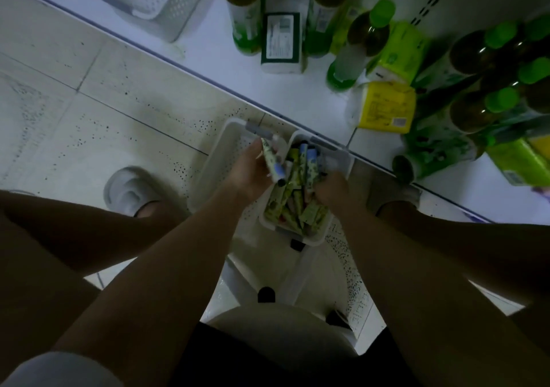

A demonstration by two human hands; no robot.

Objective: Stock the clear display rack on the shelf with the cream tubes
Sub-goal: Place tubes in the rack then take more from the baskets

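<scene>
While gripped, cream tubes (272,160) within left hand (250,172) fingers

The person is wearing pale, thick-soled slippers (131,190) on bare feet, and dark shorts (268,357) that are showing at the bottom of the view. Both forearms and both legs are going uncovered. A light-coloured short sleeve (59,368) is covering the left upper arm.

The basket (342,160) near the middle looks like white plastic with small holes. The bottles (369,33) on the far shelf look shiny, with smooth green caps. The floor (89,112) is smooth pale tile with dark specks. The shelf (208,38) looks smooth and white.
</scene>
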